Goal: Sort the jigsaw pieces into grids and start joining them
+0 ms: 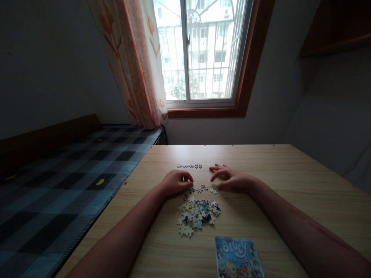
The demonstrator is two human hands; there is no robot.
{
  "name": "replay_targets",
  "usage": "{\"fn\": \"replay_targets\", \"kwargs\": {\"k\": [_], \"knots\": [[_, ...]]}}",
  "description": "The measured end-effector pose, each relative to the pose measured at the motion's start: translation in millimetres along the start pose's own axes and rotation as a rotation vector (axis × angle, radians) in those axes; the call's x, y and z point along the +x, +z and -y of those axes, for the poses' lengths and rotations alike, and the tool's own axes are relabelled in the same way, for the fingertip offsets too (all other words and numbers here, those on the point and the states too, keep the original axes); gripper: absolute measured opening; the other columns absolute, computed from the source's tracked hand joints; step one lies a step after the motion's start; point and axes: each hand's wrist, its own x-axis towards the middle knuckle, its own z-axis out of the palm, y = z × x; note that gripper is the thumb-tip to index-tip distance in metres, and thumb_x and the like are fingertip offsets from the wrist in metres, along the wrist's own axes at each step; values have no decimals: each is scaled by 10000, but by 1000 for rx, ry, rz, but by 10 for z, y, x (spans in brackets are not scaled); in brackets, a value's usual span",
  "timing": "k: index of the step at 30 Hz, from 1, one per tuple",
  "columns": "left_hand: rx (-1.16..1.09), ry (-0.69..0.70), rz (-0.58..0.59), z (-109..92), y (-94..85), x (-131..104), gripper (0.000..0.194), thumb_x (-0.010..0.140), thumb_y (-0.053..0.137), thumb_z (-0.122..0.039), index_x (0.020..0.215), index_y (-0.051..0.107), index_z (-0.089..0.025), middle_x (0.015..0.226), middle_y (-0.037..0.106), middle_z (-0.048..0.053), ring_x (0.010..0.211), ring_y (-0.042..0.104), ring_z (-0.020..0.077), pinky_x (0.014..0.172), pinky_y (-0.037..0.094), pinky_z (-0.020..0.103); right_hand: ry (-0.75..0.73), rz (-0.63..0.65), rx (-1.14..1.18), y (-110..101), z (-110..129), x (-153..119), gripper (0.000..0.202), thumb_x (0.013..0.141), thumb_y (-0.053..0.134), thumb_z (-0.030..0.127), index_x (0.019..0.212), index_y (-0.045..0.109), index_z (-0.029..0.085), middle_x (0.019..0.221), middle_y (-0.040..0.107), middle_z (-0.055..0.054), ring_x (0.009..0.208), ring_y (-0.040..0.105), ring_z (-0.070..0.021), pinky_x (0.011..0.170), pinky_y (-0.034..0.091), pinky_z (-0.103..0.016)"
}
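Observation:
My left hand (177, 181) rests on the table with its fingers curled and thumb and fingertips close together. Whatever is between those tips, if anything, is too small to make out. Just below them lie a few dark jigsaw pieces (191, 190). Across from it, my right hand (230, 178) is open, fingers spread low over the table, its thumb near a pale jigsaw piece (213, 190). Beyond both hands runs a short row of jigsaw pieces (189, 166). Nearer to me is a heap of loose jigsaw pieces (199, 212), some face up, some showing pale backs.
A blue picture card (239, 258) reading "Bluey" lies at the front of the wooden table (290, 185). To the left stands a bed with a checked cover (87, 181). A curtain (136, 69) hangs beside the barred window (208, 54) at the back.

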Motion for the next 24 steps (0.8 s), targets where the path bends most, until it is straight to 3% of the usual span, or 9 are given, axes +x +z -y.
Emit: {"fn": "replay_targets", "kwargs": {"k": [3, 7, 19, 21, 24], "knots": [[-6, 3, -7, 15, 9, 2, 232, 778, 633, -388, 875, 770, -229, 733, 671, -10, 680, 573, 134, 615, 388, 228, -31, 11, -23, 14, 27, -10, 264, 743, 783, 475, 957, 782, 320, 1525, 407, 11, 1509, 79, -333, 1185, -73, -639], [-13, 9, -9, 15, 9, 4, 227, 779, 633, -383, 873, 771, -229, 739, 673, -9, 685, 571, 135, 617, 386, 229, -62, 13, -72, 57, 35, -15, 289, 736, 788, 507, 975, 777, 345, 1531, 398, 16, 1508, 89, -330, 1176, -93, -639], [-22, 3, -16, -4, 0, 6, 243, 786, 618, -387, 865, 768, -214, 734, 680, 3, 679, 566, 142, 620, 388, 240, -88, -66, -98, 178, 58, 4, 185, 752, 781, 401, 912, 767, 308, 1491, 457, 1, 1496, 147, -333, 1140, -104, -681], [-25, 4, -16, 7, 4, 9, 254, 789, 614, -393, 873, 768, -209, 741, 684, 6, 687, 569, 144, 623, 390, 239, -95, -95, -27, 166, 41, 3, 165, 738, 792, 387, 847, 762, 268, 1465, 492, -16, 1492, 170, -328, 1161, -72, -659], [-32, 6, -15, 11, 3, 12, 272, 794, 611, -407, 879, 767, -202, 750, 687, 11, 698, 573, 147, 631, 393, 239, -114, -162, 146, 158, 27, -5, 193, 747, 784, 412, 819, 750, 237, 1446, 515, -46, 1486, 210, -295, 1201, 79, -587]]}}
